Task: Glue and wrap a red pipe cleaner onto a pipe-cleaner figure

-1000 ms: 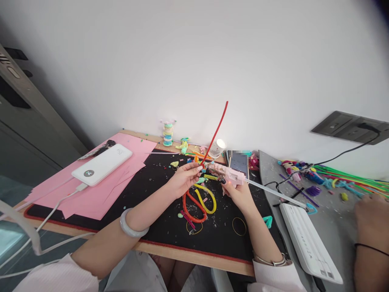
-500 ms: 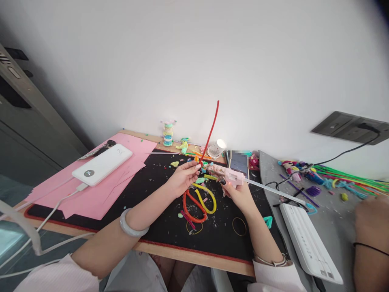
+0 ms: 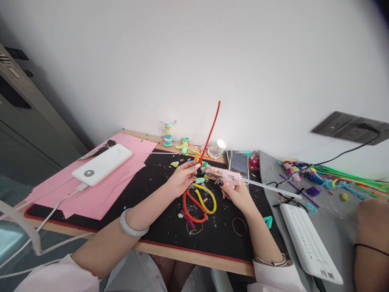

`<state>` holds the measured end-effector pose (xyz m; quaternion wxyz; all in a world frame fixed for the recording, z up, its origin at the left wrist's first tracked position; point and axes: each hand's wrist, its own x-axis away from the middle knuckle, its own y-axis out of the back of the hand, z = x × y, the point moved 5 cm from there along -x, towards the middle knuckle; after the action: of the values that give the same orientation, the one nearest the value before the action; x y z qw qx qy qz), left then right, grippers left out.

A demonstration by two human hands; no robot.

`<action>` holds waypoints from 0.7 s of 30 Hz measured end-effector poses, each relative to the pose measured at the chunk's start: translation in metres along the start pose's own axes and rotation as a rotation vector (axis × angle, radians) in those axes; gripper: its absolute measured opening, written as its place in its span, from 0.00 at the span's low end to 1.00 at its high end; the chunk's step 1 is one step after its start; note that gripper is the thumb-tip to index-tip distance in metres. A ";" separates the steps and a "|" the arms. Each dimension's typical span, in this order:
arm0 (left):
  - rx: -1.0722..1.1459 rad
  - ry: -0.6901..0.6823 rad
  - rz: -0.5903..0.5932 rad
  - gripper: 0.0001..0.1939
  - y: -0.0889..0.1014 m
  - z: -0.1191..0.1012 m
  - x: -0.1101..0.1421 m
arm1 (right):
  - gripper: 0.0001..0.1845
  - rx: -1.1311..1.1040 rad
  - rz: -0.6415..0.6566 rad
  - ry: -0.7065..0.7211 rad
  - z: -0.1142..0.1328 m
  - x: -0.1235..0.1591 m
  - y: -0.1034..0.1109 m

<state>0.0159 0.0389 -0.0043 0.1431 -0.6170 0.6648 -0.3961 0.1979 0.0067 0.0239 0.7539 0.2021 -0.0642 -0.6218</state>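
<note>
While pink paper is covering the left end of the tabletop, a white power bank is lying on it, cable plugged in. Striped stack is standing upright near the wall. Left hand is over the black mat, fingers pinching the lower end of a red pipe cleaner, which is pointing up and leaning right. Red loop and yellow loop are lying on the mat just below. Paper cup is sitting by the wall. Right hand: fingers wrapping a pink glue gun, front end aiming left at the pipe cleaner's base; can't tell if touching. Clear glue stick is sticking out the back, phone lying behind. Far right, a second white power bank is lying near a co-worker's hand; more pipe cleaners are bunching beyond.
</note>
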 end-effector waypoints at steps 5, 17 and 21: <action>-0.008 -0.004 0.009 0.12 0.000 0.000 0.000 | 0.19 -0.029 -0.017 -0.030 -0.006 0.000 0.003; -0.075 0.016 0.037 0.11 -0.004 0.001 0.004 | 0.21 -0.059 -0.075 -0.034 -0.012 0.000 0.007; -0.055 0.058 0.040 0.10 -0.005 0.003 0.005 | 0.22 -0.036 -0.084 -0.009 -0.011 0.001 0.007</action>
<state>0.0203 0.0337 -0.0013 0.1147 -0.5956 0.6915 -0.3923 0.2078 0.0095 0.0165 0.7303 0.1882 -0.0480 -0.6549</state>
